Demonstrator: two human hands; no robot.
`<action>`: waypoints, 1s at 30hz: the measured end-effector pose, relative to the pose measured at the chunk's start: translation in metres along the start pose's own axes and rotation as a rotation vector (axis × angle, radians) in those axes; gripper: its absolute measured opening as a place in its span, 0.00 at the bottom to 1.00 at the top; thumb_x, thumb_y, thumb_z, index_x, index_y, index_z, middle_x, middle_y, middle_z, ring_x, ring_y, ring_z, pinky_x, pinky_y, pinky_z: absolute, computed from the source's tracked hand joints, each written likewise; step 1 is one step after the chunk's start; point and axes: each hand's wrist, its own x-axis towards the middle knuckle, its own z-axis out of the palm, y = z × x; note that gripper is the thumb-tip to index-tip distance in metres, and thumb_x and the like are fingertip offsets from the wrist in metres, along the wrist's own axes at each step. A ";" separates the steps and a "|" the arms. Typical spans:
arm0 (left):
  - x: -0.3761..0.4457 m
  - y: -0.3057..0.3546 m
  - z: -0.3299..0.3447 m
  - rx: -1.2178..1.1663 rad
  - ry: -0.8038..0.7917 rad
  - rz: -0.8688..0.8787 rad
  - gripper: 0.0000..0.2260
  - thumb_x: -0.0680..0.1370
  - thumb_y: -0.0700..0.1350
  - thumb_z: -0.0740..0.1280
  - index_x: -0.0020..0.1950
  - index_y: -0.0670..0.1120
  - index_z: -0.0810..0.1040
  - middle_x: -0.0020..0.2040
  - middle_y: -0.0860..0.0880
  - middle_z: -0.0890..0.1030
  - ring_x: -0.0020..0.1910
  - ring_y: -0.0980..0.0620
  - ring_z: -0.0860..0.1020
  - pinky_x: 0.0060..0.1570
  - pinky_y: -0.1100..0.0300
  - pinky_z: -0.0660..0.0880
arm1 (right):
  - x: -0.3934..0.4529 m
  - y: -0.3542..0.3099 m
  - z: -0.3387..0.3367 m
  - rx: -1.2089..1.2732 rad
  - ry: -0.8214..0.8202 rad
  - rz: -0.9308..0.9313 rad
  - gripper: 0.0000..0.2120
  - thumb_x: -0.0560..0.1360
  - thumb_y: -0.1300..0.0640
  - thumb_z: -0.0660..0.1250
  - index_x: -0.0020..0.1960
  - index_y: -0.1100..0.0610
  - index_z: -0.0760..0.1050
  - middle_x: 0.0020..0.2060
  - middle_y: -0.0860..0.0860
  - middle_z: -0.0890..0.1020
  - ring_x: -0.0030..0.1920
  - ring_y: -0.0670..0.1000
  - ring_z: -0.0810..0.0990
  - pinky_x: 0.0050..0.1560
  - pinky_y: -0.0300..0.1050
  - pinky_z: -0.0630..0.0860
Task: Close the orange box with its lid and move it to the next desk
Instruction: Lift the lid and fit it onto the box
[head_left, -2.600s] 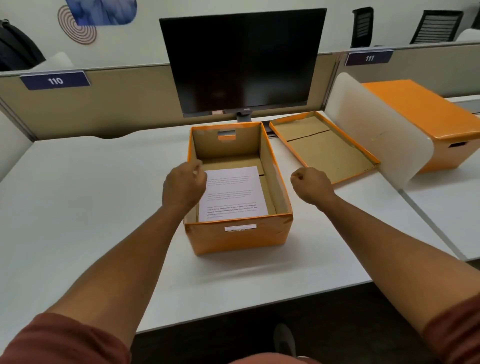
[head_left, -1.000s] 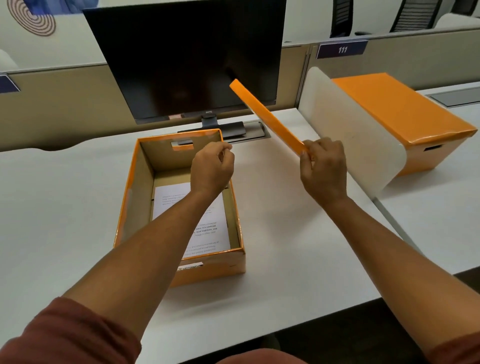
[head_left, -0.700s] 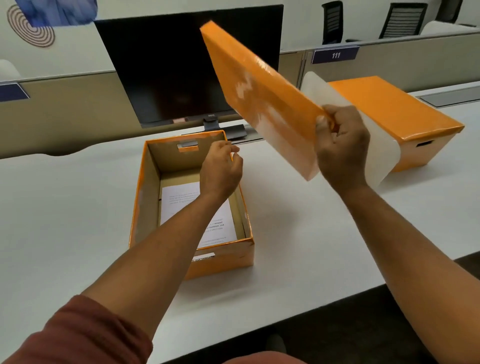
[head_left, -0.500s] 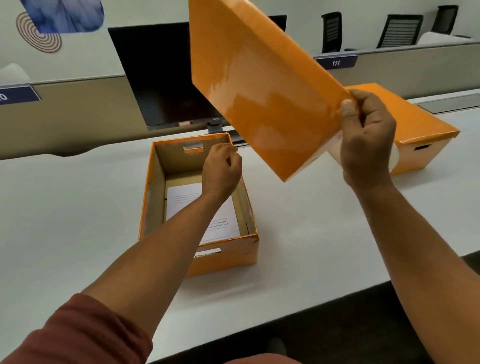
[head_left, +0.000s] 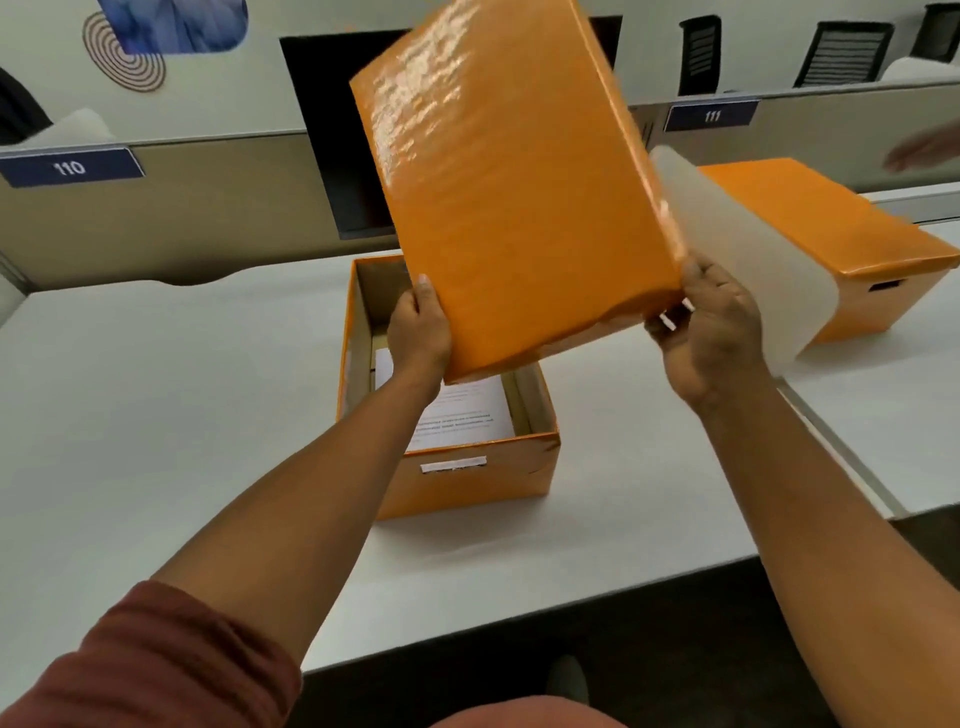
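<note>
You've got the orange lid (head_left: 514, 192) up in the air with both hands, glossy top facing you, tilted steeply over the open orange box (head_left: 467, 467). Your left hand (head_left: 418, 325) grips its lower left edge and your right hand (head_left: 709, 332) is wrapped around the lower right corner, fingers curled under. The box sits on the white desk (head_left: 156, 415) right in front of you, open, with a printed sheet of paper (head_left: 462, 415) lying flat inside and a small white label (head_left: 453, 464) on its near wall.

Room-wise: the desk is plain, matte white. A dark monitor (head_left: 337, 156) stands at about 12 o'clock behind the lid, mostly hidden by it. A beige partition runs along the back, with a blue tag reading 110 (head_left: 70, 167) at around 10 o'clock and another reading 111 (head_left: 711, 115) at around 1. A frosted translucent divider (head_left: 743, 249) splits your desk from the next desk (head_left: 883, 415) at 2 o'clock, where a second orange box (head_left: 831, 228) sits with its lid on. Black office chairs (head_left: 841, 52) show past the partition, and there's swirly wall art (head_left: 124, 57) at the upper left.
</note>
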 end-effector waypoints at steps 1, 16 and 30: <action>0.001 -0.004 -0.008 0.091 0.049 -0.002 0.22 0.83 0.62 0.49 0.63 0.50 0.73 0.60 0.49 0.77 0.53 0.49 0.75 0.56 0.49 0.73 | -0.003 0.009 0.001 -0.052 -0.022 0.013 0.14 0.83 0.52 0.59 0.66 0.52 0.73 0.61 0.53 0.79 0.59 0.55 0.78 0.48 0.47 0.77; -0.004 -0.044 -0.099 0.319 0.238 -0.101 0.21 0.79 0.60 0.58 0.46 0.46 0.81 0.45 0.47 0.83 0.44 0.47 0.81 0.49 0.52 0.80 | -0.035 0.095 0.017 -0.511 -0.153 0.222 0.09 0.80 0.49 0.64 0.57 0.51 0.78 0.46 0.49 0.81 0.48 0.54 0.77 0.41 0.46 0.72; -0.019 -0.049 -0.118 0.435 0.181 -0.146 0.19 0.78 0.61 0.60 0.47 0.46 0.80 0.46 0.47 0.82 0.45 0.44 0.81 0.50 0.49 0.79 | -0.045 0.108 0.013 -0.622 -0.146 0.265 0.15 0.81 0.50 0.63 0.63 0.57 0.77 0.56 0.53 0.78 0.54 0.56 0.76 0.48 0.51 0.74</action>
